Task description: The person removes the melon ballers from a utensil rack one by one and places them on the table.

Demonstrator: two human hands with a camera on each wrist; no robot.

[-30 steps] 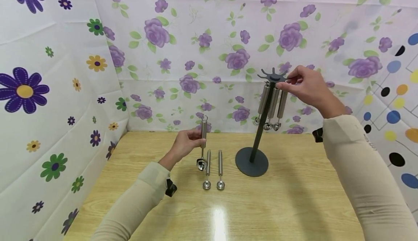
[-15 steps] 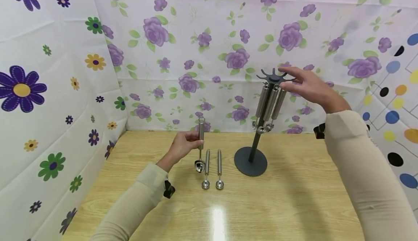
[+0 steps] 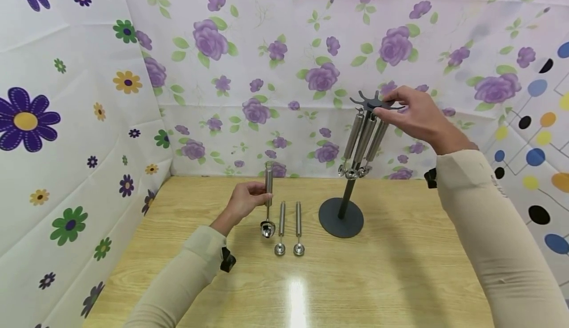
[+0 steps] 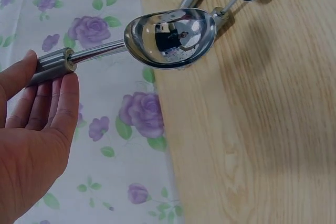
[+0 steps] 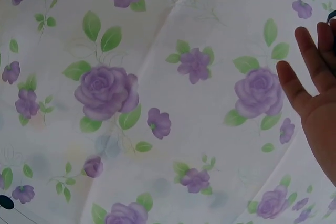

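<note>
My left hand [image 3: 243,200] pinches the steel handle of an ice cream scoop [image 3: 267,228], held upright above the table with its bowl down. In the left wrist view the scoop's shiny oval bowl [image 4: 170,39] faces the camera. Beside it lie two steel melon ballers, one left [image 3: 281,226] and one right [image 3: 299,226]. My right hand [image 3: 413,110] pinches the hooked top of a dark utensil stand [image 3: 342,218] between thumb and fingers. Several steel utensils [image 3: 363,143] hang from its hooks. In the right wrist view the fingertips are partly cut off.
The wooden table [image 3: 378,278] ends at a flowered cloth [image 3: 213,120] behind. Another patterned cloth [image 3: 80,145] stands at the left, and a dotted one [image 3: 533,140] at the right.
My right hand has let go of the stand's top and taken hold again; the top has turned and the hanging utensils have swung round leftward. My left hand has drifted slightly left with the scoop.
</note>
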